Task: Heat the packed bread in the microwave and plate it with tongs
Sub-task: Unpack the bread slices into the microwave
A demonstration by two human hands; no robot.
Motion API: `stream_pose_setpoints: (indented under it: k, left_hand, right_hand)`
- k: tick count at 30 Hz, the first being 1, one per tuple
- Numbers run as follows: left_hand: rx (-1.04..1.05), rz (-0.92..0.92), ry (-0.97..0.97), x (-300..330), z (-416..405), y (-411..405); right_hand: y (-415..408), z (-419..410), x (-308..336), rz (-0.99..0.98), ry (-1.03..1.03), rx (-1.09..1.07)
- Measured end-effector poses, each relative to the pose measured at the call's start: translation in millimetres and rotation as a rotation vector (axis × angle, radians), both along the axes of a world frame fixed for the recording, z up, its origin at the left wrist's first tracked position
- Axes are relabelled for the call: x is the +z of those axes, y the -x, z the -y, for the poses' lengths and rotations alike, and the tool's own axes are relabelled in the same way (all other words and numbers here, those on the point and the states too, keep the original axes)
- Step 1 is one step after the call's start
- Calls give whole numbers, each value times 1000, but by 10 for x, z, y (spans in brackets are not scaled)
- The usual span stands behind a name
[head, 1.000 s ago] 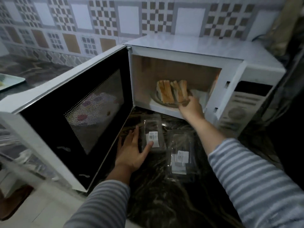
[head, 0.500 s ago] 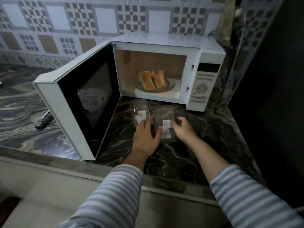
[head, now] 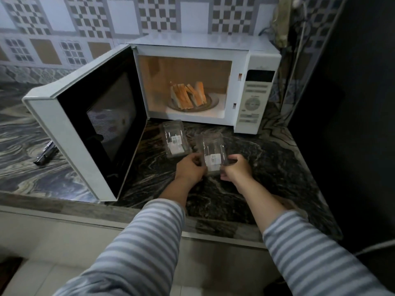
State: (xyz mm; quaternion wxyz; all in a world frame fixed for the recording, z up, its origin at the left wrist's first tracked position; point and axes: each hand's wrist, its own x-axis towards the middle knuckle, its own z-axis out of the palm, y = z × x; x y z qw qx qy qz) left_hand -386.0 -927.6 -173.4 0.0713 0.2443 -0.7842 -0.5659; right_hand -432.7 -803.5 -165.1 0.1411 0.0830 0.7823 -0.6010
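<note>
Dark flat object (head: pixel 46 152), maybe tongs, too dim to tell, lies on the grey swirled marble counter (head: pixel 19 133) left of the microwave (head: pixel 213 48), partly behind its door. Microwave door (head: pixel 94 127) swung wide open leftwards, white frame, black glossy inner panel with perforated mesh window. White boxy microwave, cavity lit orange; bread (head: pixel 189 95), triangular sandwich halves standing on edge, sits on the round glass turntable plate (head: pixel 213 101) inside. Clear rigid plastic pack (head: pixel 175 142), empty, white barcode label, lies flat on the dark veined counter just in front of the microwave. Left hand (head: pixel 190 169), fingers curled, grips the left edge of a second clear plastic pack (head: pixel 212 155), also labelled, front of the microwave; right hand (head: pixel 236 169) grips its right edge. Striped grey-white knit sleeves (head: pixel 320 253). Control panel (head: pixel 255 99) with round dial on the microwave's right
</note>
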Motion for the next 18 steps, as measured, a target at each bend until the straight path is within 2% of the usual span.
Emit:
stream_pose_setpoints:
  k: [4, 11, 18]
  left_hand:
    - [-32, 41, -138, 17, -80, 51]
    - [-12, 37, -283, -3, -183, 174]
    - [-27, 29, -320, 0, -248, 212]
  right_hand:
    - [43, -66, 36, 89, 80, -32]
    - [102, -191, 110, 121, 53, -84]
    - [166, -286, 143, 230, 136, -99]
